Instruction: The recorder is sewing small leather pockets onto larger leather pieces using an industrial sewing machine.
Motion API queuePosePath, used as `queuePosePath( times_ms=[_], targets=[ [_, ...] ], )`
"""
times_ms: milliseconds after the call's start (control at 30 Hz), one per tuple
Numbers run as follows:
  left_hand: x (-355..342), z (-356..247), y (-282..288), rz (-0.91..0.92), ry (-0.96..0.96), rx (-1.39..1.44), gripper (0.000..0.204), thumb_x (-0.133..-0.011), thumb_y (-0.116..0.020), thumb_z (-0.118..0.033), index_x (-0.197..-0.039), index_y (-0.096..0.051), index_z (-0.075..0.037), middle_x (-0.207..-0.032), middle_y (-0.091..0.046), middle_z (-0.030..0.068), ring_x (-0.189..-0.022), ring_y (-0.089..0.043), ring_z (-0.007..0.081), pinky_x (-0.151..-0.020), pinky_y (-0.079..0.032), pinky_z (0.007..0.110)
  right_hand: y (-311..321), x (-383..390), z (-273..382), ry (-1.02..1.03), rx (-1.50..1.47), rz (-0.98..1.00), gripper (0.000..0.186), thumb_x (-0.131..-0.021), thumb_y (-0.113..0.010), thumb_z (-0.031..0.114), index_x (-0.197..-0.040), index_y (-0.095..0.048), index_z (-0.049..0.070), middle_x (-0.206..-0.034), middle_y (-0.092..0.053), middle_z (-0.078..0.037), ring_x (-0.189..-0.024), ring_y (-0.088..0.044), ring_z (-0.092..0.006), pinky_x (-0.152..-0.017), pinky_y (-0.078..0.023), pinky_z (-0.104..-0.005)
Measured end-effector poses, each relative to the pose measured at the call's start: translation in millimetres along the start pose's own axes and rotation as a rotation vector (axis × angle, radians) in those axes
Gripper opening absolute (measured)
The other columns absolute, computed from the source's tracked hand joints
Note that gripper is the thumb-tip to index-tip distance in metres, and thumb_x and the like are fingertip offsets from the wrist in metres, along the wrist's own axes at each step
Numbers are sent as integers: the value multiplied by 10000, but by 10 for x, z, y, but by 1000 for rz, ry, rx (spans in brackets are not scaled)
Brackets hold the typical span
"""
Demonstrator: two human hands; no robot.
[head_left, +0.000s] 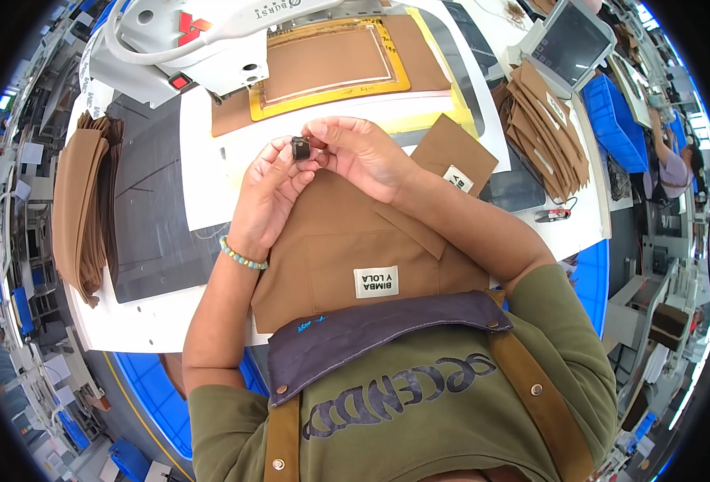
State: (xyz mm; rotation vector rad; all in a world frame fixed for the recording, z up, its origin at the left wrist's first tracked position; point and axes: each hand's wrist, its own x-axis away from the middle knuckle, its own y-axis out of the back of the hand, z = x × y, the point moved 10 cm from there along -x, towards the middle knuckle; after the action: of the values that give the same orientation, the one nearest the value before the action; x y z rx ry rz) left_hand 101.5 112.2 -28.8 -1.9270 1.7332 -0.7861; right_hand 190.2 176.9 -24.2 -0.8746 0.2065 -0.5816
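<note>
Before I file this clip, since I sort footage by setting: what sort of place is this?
Probably a factory workshop, perhaps for sewn goods: a white machine, a pile of brown pieces and a blue crate suggest it.

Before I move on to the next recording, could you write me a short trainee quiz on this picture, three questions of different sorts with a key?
1. Multiple choice. Where is the small dark object?
a) in a blue bin
b) at the fingers of the left hand, with the right hand close against it
c) on the stack of brown cloth at the left

2. True or false: the beaded bracelet is worn on the left wrist.

3. Short answer. What colour is the border of the flat frame that lies beyond the hands?

Key: 1 b; 2 true; 3 yellow.
</note>
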Motion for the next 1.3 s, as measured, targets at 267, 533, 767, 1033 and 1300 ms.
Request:
queuePosePath(
  times_ms=[267, 533, 767, 1033, 1300],
  targets=[
    [6, 0, -64, 31, 13, 66, 225, -1064, -592, -196, -1219, -613, -35, -1104, -708, 54, -961, -688, 116, -857, -577, 250, -65, -7, -73, -16, -51, -19, 169, -1007, -681, 170, -1085, -728, 27, -987, -728, -45, -868, -648, -107, -826, -535, -269],
    [0, -26, -50, 3, -19, 49, 236, -1060, -601, -210, -1210, -628, -29, -1099, -720, 71, -962, -687, 123, -850, -577, 252, -83, -4, -89, -10, -90, -66, 159, -1005, -682, 165, -1057, -730, 22, -950, -720, -41, -795, -622, -102, -776, -524, -255],
    [-3, 4, -27, -16, 1, 53, 238, -1057, -607, -204, -1213, -626, -25, -1102, -727, 80, -947, -695, 126, -851, -578, 251, -63, 6, -92, 10, -83, -97, 163, -1009, -671, 162, -1049, -731, 16, -939, -713, -34, -821, -614, -100, -797, -514, -255],
    [-4, -24, -33, 7, -31, 52, 232, -1055, -609, -198, -1212, -626, -29, -1105, -728, 79, -947, -696, 120, -848, -580, 249, -63, 16, -70, 25, -56, -106, 149, -1000, -672, 139, -1051, -731, 12, -940, -715, -40, -830, -619, -107, -815, -522, -271],
    [39, -63, 8, -32, -18, 37, 229, -1056, -606, -199, -1220, -596, -39, -1091, -695, 63, -960, -675, 126, -861, -570, 261, -114, 74, 352, 235, 384, -156, 175, -970, -725, 189, -1047, -769, 39, -974, -763, -42, -882, -649, -82, -811, -516, -246]
  ],
)
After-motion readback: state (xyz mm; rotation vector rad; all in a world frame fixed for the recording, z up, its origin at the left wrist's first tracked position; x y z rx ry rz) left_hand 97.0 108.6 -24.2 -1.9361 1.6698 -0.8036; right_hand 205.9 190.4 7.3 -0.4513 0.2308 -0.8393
